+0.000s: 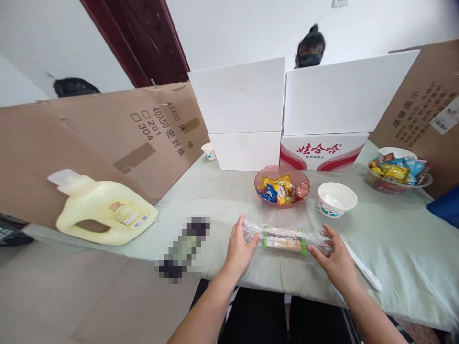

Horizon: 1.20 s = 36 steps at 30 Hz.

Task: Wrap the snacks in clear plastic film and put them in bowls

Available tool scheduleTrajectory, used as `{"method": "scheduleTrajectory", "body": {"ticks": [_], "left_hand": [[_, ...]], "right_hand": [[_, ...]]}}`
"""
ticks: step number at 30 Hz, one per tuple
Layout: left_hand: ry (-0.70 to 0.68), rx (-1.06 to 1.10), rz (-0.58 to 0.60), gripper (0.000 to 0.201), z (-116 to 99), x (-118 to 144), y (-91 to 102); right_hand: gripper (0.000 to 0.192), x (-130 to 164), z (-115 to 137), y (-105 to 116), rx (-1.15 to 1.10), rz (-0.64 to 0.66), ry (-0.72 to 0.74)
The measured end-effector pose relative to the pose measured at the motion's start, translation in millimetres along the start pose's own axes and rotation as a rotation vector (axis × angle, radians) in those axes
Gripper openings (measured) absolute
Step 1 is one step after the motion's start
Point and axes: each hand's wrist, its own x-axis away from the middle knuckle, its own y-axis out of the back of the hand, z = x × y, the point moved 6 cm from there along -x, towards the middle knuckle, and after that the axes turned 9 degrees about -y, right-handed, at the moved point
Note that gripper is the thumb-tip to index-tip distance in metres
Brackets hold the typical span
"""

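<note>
At the table point(215, 203), half-curled hands point(241, 248) point(335, 260) hold packets point(283, 243).

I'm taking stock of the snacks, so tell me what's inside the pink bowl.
The pink bowl holds yellow packets, a blue packet and, at the right, something in a reddish-brown wrapper. Anything lying beneath these is covered and cannot be seen.

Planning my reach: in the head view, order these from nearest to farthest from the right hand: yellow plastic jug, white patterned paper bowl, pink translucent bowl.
1. White patterned paper bowl, just beyond the right hand.
2. Pink translucent bowl, left of the paper bowl.
3. Yellow plastic jug, well left of both bowls.
</note>
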Motion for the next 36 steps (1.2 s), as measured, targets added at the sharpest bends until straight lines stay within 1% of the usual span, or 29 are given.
{"method": "scheduleTrajectory", "body": {"ticks": [2,3,4,5,7,9,11,12,13,15,16,17,18,19,20,21,24,26,27,28,29,30,32,34,35,36], "left_hand": [[-0.128,0.046,0.002,0.034,-21.7,-4.6,-4.7],[-0.221,0.051,0.018,0.031,-36.2,-5.2,-9.0],[-0.321,0.053,0.049,0.033,-51.3,-4.1,-15.0],[-0.413,0.056,0.086,0.037,-65.2,-1.4,-21.7],[-0.55,0.061,0.158,0.047,-84.8,6.7,-35.1],[-0.612,0.047,0.202,0.052,-92.0,14.5,-44.9],[-0.619,-0.004,0.218,0.044,-90.3,19.2,-50.2],[-0.618,-0.033,0.22,0.038,-88.4,20.5,-51.5],[-0.619,-0.056,0.216,0.034,-86.8,21.3,-52.0],[-0.633,-0.086,0.189,0.032,-85.4,21.8,-51.5],[-0.641,-0.092,0.17,0.032,-85.4,21.7,-51.0],[-0.649,-0.095,0.153,0.032,-85.7,21.6,-50.7],[-0.654,-0.096,0.137,0.033,-85.9,21.5,-50.5],[-0.658,-0.096,0.12,0.033,-86.0,21.5,-50.2],[-0.663,-0.094,0.098,0.033,-86.2,21.6,-49.4],[-0.673,-0.093,0.073,0.033,-86.5,22.1,-48.4],[-0.719,-0.096,0.017,0.03,-87.9,25.4,-44.9],[-0.724,-0.099,0.004,0.027,-87.3,27.6,-43.1],[-0.711,-0.097,-0.001,0.024,-86.0,28.1,-42.1],[-0.688,-0.089,-0.012,0.022,-84.1,28.2,-40.8],[-0.659,-0.074,-0.032,0.019,-81.9,27.9,-39.0],[-0.626,-0.054,-0.055,0.019,-79.5,27.2,-37.1],[-0.559,-0.016,-0.096,0.026,-75.3,24.9,-34.4],[-0.506,0.002,-0.093,0.038,-73.0,22.0,-35.1],[-0.486,0.015,-0.071,0.039,-72.5,20.4,-36.8],[-0.468,0.042,-0.044,0.035,-71.9,18.8,-38.6]], "right_hand": [[0.037,2.0,13.7,-12.6,-0.046,0.086,0.042],[0.027,4.6,24.9,-19.3,-0.066,0.13,0.093],[0.023,8.2,37.1,-26.0,-0.08,0.174,0.151],[0.024,12.2,48.7,-32.1,-0.088,0.212,0.202],[0.034,19.1,64.8,-40.3,-0.092,0.267,0.266],[0.047,22.1,66.8,-39.4,-0.101,0.304,0.284],[0.05,19.4,52.0,-25.9,-0.081,0.287,0.265],[0.047,16.0,39.1,-13.8,-0.036,0.234,0.252],[0.041,11.7,23.6,0.8,0.044,0.155,0.238],[0.03,4.0,-7.2,32.7,0.305,-0.072,0.237],[0.029,0.9,-20.9,43.4,0.448,-0.129,0.236],[0.028,-1.7,-31.8,51.7,0.559,-0.178,0.226],[0.026,-3.3,-38.3,55.5,0.639,-0.194,0.228],[0.024,-4.0,-39.5,55.4,0.668,-0.187,0.24],[0.023,-3.7,-35.1,51.8,0.653,-0.164,0.261],[0.023,-2.5,-25.3,45.0,0.607,-0.127,0.288],[0.026,2.9,25.4,14.5,0.46,0.006,0.382],[0.026,6.7,62.9,-7.8,0.483,0.101,0.486],[0.025,8.1,77.3,-16.1,0.514,0.144,0.539],[0.024,8.7,86.8,-21.6,0.548,0.182,0.582],[0.024,8.4,90.6,-23.5,0.579,0.212,0.612],[0.024,6.9,88.6,-21.4,0.603,0.229,0.625],[0.027,1.0,68.5,-6.8,0.625,0.221,0.61],[0.032,-6.9,34.0,16.6,0.635,0.164,0.556],[0.032,-10.8,14.8,28.6,0.653,0.128,0.519],[0.03,-14.0,-3.4,39.5,0.676,0.093,0.478]]}}
